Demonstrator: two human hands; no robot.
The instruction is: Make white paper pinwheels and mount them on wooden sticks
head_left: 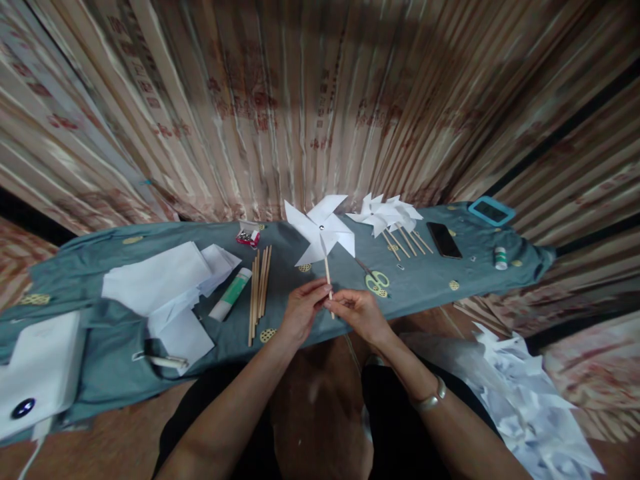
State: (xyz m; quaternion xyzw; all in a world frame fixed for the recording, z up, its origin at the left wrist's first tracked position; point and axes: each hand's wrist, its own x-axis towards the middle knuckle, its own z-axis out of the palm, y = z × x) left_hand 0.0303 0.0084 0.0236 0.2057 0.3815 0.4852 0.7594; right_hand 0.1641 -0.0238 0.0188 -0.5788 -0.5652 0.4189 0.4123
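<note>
With fingertips pinched narrow, my left hand (301, 309) and right hand (359, 312) hold a white paper pinwheel (321, 231) by its wooden stick (327, 269), near scissors (373, 275)

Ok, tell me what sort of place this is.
Probably a home corner used for crafts: patterned curtains hang behind a cloth-covered table, which holds scissors, sticks and pinwheels.

Paper (155, 277) left of glue stick (231, 295), rods (262, 287) right of it, pinwheel (320, 233) between rods and scissors (375, 283), curtain (300, 133) behind
</note>
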